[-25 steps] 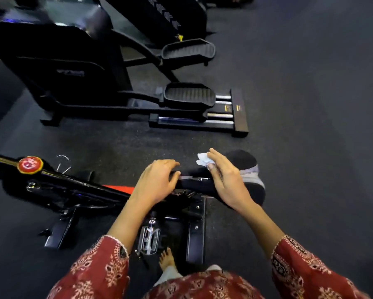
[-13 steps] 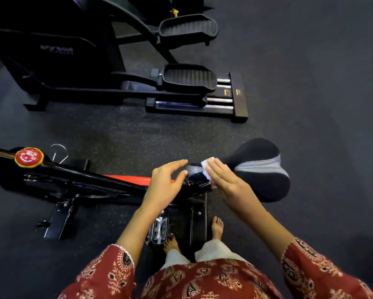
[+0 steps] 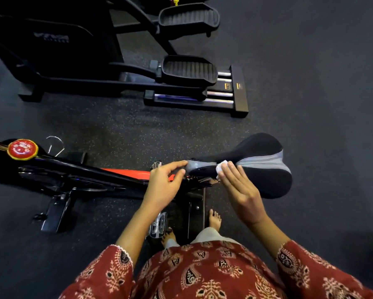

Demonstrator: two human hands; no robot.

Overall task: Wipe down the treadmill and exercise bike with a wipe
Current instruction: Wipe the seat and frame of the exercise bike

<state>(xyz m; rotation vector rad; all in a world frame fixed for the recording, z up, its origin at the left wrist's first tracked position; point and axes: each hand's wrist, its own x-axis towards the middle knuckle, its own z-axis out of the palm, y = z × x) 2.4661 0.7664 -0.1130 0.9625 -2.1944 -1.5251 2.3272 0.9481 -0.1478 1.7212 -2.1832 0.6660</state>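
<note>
Nearest the camera, a red patterned tunic (image 3: 202, 275) filled the bottom of the frame, and two bare feet (image 3: 214, 220) stood on the floor beside a metal pedal (image 3: 158, 224). Both forearms reached up-frame from wide sleeves.

The left hand (image 3: 162, 186) was curled, its forefinger and thumb pinching the narrow grey nose of the saddle (image 3: 259, 165). The right hand (image 3: 241, 190) lay flat, fingers straight and close together, the fingertips pressing a small white wipe (image 3: 221, 167) against the saddle's near side, just behind the nose; it was not clenched round anything.

The saddle sat right of centre, its long axis running across the frame: nose to the left, broad black rear to the right, a grey band along the middle. The exercise bike (image 3: 90, 175) stretched leftward from it, a black frame with a red panel, ending near the left edge at a round red knob (image 3: 22, 149).

The floor (image 3: 310, 83) was dark, faintly speckled matting, dimly lit.

Farther off, well apart from the bike, a black elliptical trainer (image 3: 73, 50) filled the upper left, its two ribbed footplates pointing right above chrome rails.
</note>
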